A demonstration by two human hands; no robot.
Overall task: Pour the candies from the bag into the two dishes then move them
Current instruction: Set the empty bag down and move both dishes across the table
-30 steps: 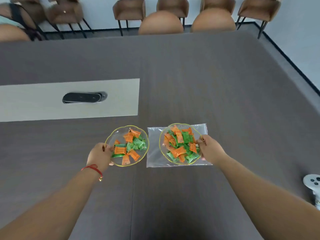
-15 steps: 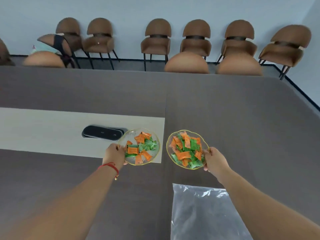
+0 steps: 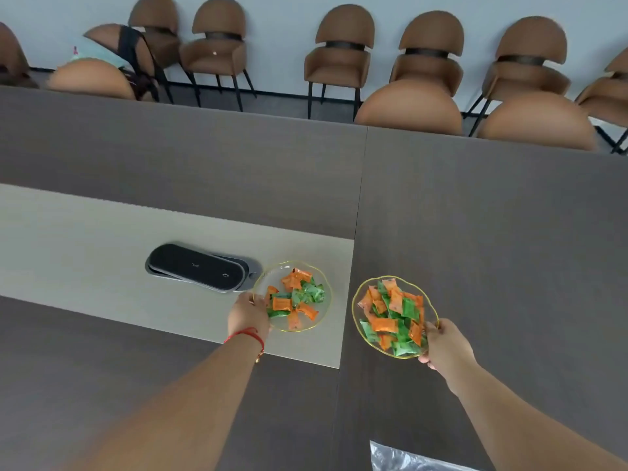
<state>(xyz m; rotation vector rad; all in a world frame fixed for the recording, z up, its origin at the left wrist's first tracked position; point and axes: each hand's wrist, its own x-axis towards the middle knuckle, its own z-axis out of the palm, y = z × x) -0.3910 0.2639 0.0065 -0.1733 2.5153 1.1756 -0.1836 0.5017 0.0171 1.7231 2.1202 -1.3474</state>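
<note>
Soft, even light is filling the room, with no single source showing and no hard shadows lying anywhere. The dark grey-brown wooden table (image 3: 492,215) is taking the light flatly, while its pale beige inset panel (image 3: 85,243) is reading brighter. A faint sheen is showing on the glossy black oval device (image 3: 197,268) and on the crinkled clear plastic bag (image 3: 404,462) at the bottom edge. The wide lens is bending the table edges and leaning the brown upholstered chairs (image 3: 339,52) outward. Both forearms are looking smeared and soft near the lower corners.
</note>
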